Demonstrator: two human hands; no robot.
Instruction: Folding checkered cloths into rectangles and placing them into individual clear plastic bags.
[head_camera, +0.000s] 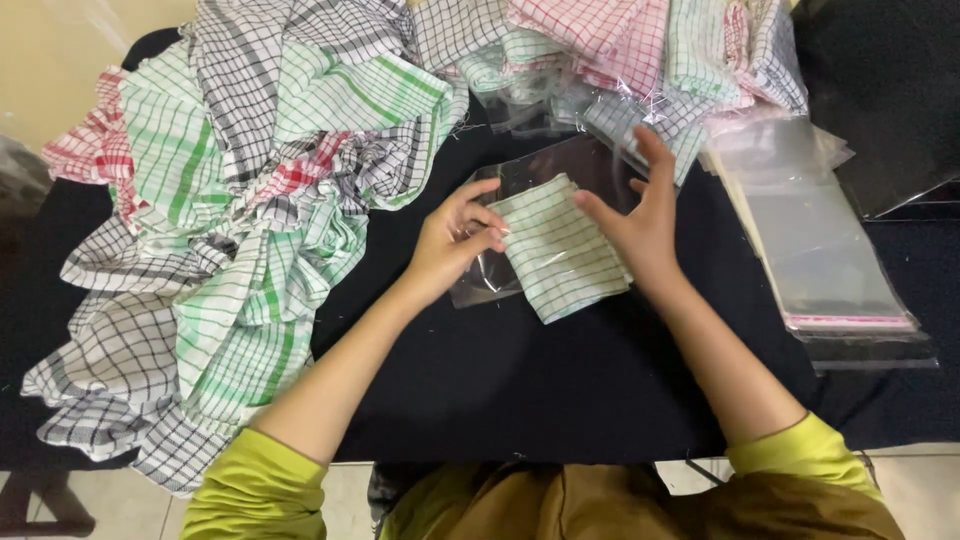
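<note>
A heap of loose checked cloths (230, 230) fills nine o'clock on the black table (520, 390). At centre, the left hand (450, 240) pinches the folded green-checked cloth (560, 250) and the clear bag (520, 200) under it. The right hand (640, 215) rests fingers spread at the cloth's right edge. A stack of clear bags (820, 240) lies at three o'clock.

Heap of checked cloths (230, 230) cut off at top edge. Packed cloth stack (640, 50) cut off at top. Right hand (640, 215) fingertips motion-blurred. Folded green-checked cloth (560, 250) partly hidden behind both hands. Table (520, 380) largely covered.
</note>
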